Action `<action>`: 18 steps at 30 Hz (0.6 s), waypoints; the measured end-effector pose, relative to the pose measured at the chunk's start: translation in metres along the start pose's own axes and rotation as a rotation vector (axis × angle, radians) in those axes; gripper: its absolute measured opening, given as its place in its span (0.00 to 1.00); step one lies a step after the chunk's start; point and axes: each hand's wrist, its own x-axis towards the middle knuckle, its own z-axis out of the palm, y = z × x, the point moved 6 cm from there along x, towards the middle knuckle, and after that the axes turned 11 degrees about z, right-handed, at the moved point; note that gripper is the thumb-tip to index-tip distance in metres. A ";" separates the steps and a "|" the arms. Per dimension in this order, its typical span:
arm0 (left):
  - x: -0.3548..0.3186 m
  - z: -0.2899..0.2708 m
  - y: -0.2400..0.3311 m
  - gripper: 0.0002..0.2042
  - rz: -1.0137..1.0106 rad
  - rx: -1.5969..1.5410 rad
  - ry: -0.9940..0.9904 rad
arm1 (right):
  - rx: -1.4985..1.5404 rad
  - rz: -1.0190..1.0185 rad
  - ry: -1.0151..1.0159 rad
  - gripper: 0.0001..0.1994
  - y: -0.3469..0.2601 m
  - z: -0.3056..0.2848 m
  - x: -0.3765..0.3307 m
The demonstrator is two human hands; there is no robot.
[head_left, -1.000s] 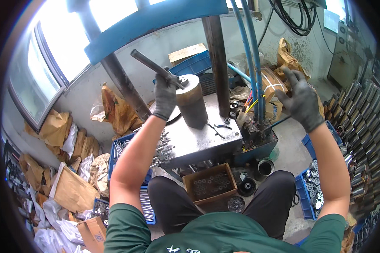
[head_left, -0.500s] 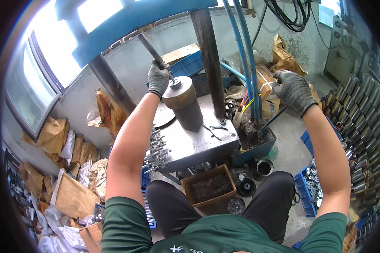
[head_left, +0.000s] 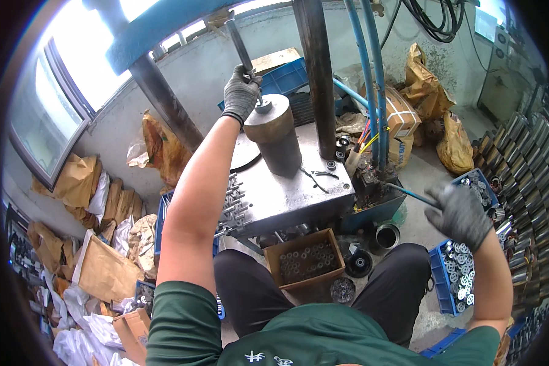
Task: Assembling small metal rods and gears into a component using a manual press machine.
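My left hand (head_left: pixel 241 94), in a grey knit glove, is closed around a slim metal shaft (head_left: pixel 240 46). The shaft stands slightly tilted over a small collar (head_left: pixel 263 107) on top of a thick steel cylinder (head_left: pixel 280 146). That cylinder rests on the metal bed of a press (head_left: pixel 274 204). Off to the right, my gloved right hand (head_left: pixel 460 213) is smeared by motion, with its fingers around the end of a thin blue lever (head_left: pixel 413 194). The lever runs from a grimy valve block (head_left: pixel 372 177) beside the bed. A black wire-like piece (head_left: pixel 318 179) lies on the bed.
Press columns (head_left: pixel 316 79) rise behind the bed. Small metal shafts (head_left: pixel 233 204) cluster at its left edge. Below sits a cardboard box (head_left: pixel 276 277) of small rings. Blue crates (head_left: pixel 443 283) hold metal parts at right, near stacked tubes (head_left: pixel 518 183). Paper sacks (head_left: pixel 107 274) pile up left.
My right hand has moved down and to the right, and the blue lever has swung downward with it. The left hand stays on the shaft; the view has shifted a little.
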 end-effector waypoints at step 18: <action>-0.034 0.014 0.009 0.38 -0.013 -0.046 0.077 | 0.191 0.099 0.009 0.08 0.000 0.078 -0.091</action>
